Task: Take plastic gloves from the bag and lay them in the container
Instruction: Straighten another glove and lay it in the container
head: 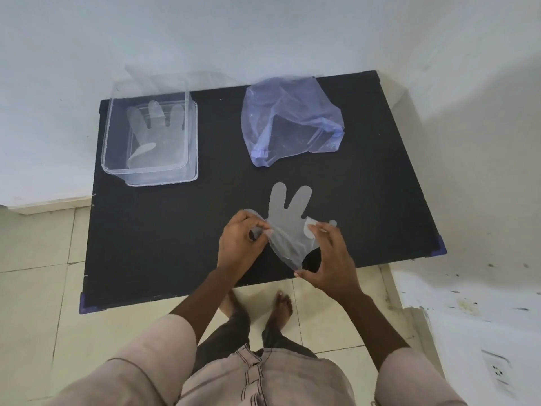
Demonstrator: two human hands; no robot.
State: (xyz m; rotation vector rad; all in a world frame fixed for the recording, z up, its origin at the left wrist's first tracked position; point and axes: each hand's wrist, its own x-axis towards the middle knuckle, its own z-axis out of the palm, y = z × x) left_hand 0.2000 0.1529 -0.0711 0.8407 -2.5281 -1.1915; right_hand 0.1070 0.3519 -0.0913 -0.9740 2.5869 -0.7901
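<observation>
Glove (285,221) is held just over the worktop (164,244) near its 6 o'clock edge, two of its digits flat and pointing to 12, cuff end bunched. Left hand (238,244) pinches the glove's left edge btwn thumb & fingers (257,227); right hand (328,256) has fingers spread, tips pinching film at top and at the cuff's low end.

Risks, as I judge them: film is thin & clingy, so it may stick to skin, fold on itself or land crumpled. If two layers are stuck together, the count goes off. A draught could lift it on the way to the container (117,148) at 10 o'clock. Container is light; a knock may shift it.

Count: gloves seen 2, w/ 1 in hand, 1 flat in container. Bag (292,118) 1, at 12–1 o'clock, mouth slack; contents can't tell. Container 1. Hands 2.
</observation>
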